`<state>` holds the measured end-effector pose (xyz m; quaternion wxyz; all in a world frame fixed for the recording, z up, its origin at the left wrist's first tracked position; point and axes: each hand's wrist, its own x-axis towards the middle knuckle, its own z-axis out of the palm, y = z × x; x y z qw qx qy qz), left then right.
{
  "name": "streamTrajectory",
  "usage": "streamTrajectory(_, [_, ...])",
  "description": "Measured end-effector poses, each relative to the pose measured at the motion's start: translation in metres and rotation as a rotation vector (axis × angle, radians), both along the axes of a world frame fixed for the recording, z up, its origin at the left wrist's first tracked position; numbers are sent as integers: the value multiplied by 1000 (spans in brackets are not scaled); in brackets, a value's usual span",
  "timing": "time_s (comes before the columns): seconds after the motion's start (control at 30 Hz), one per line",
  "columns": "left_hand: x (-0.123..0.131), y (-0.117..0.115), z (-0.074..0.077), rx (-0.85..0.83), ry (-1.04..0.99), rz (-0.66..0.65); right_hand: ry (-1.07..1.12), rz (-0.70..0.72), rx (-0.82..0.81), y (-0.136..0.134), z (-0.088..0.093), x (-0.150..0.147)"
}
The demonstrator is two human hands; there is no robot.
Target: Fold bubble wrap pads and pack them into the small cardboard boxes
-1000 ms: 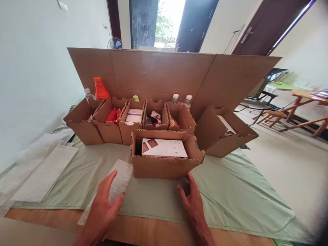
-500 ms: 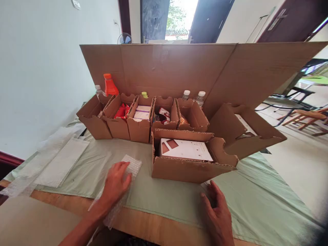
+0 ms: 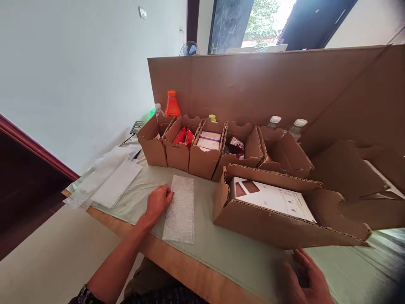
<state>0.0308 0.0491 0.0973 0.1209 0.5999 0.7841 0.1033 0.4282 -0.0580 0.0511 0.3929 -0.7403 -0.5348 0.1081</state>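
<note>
A flat bubble wrap pouch (image 3: 179,211) lies lengthwise on the green cloth in front of me. My left hand (image 3: 160,202) is closed at its left edge, fingers curled and thumb against the plastic. Right of the pouch stands an open cardboard bin (image 3: 268,230) holding a white box (image 3: 274,198) with brown patches. My right hand (image 3: 305,276) is below the bin's near side, thumb and fingers apart and slightly blurred. I see nothing held in it.
Several cardboard bins (image 3: 177,156) with packets and boxes stand in a row behind. More bubble wrap (image 3: 117,183) lies at the left. Bottles, one an orange bottle (image 3: 171,104), stand before a tall cardboard panel (image 3: 253,80). A tilted bin (image 3: 338,169) is at the right.
The view has turned left, so the scene sits further right. The bubble wrap pouch now lies flat and straight on the cloth. My left hand's fingers have curled closed at its edge.
</note>
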Motion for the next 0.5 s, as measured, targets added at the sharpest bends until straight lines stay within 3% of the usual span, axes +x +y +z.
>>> streamTrajectory(0.13, [-47,-12,4,58,42,36,50,-15,15,0,-4,-1])
streamTrajectory(0.37, [-156,-56,12,74,235,246,90,-2,68,0,-14,3])
streamTrajectory(0.5, [-206,-70,0,57,278,403,75,48,120,-1,-22,9])
